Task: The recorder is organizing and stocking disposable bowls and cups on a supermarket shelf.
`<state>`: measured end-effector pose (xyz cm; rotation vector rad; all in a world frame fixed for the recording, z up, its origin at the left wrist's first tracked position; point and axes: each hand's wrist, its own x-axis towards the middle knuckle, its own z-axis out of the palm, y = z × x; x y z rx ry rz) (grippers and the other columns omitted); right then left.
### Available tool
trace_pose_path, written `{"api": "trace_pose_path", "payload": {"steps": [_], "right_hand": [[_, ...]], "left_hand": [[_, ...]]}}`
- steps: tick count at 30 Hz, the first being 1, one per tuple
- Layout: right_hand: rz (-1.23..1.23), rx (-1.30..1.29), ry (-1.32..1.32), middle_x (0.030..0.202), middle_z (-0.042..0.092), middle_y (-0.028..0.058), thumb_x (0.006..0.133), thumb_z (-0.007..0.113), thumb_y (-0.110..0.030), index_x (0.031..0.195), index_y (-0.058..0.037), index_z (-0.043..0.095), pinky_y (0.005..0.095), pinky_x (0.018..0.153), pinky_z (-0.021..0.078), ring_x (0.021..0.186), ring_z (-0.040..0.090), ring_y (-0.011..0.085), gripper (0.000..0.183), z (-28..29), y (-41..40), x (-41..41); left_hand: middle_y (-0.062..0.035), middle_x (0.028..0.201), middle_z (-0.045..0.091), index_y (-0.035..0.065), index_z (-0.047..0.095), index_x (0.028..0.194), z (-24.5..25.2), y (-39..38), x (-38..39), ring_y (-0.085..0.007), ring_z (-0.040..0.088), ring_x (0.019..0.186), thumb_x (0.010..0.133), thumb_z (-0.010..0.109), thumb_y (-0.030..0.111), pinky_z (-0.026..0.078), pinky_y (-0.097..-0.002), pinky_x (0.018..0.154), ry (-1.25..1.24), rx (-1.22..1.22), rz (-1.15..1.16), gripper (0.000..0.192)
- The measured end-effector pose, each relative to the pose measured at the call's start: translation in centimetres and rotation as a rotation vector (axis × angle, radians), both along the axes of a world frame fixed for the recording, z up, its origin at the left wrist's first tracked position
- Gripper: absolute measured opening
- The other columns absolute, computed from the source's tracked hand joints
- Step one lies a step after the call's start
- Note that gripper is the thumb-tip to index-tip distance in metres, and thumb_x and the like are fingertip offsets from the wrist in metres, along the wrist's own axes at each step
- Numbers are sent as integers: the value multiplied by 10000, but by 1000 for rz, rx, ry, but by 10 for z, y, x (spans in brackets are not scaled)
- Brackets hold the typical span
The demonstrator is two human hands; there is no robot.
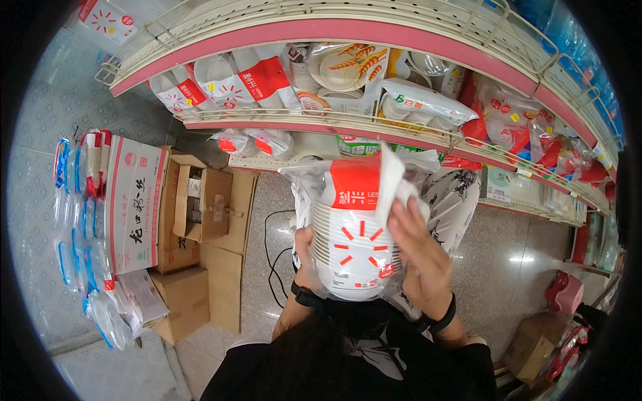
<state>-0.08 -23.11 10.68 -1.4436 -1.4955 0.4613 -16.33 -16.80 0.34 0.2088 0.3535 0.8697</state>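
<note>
A clear plastic pack of stacked white disposable bowls (358,250), with a red and white printed label, is upright in front of my chest. My left hand (304,248) grips its left side, the fingers mostly hidden behind and under the pack. A crumpled white cloth or tissue (392,185) lies against the upper right of the pack. My right hand (419,245) presses that cloth to the pack's right side, its fingers pointing up.
Shelves with a pink edge (321,30) and wire rails run across the front, holding packaged disposable tableware (241,82). Cardboard boxes (203,198) and bagged goods (83,220) stand at the left. A black cable (269,250) lies on the floor. A carton (534,346) stands at the lower right.
</note>
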Motion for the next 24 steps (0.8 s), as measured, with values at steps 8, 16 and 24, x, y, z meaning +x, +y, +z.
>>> {"api": "trace_pose_path", "payload": {"steps": [8,16,24], "right_hand": [[441,39,-193,1241,547,-14,832,493,-19,1133,-158,618,342,1046,336,1249,415,173,354,-6,-31,11],[-560,-242,343,1061,624,117,961,409,-245,1126,13,575,292,899,395,983,559,173,348,-19,-22,38],[-59,-282,815,979,615,67,904,457,-119,1157,46,518,234,765,428,860,559,102,308,-61,-28,8]], "left_hand": [[-163,1228,520,6,416,1273,-24,8,-4,-281,537,1076,794,389,420,426,-408,938,-159,-125,6,634],[-161,1224,524,5,416,1273,-15,-3,-4,-270,543,1066,797,397,406,433,-400,931,35,-93,32,623],[-140,1295,458,5,305,1348,-2,-5,-18,-209,494,1135,803,550,375,411,-346,951,86,53,-182,703]]}}
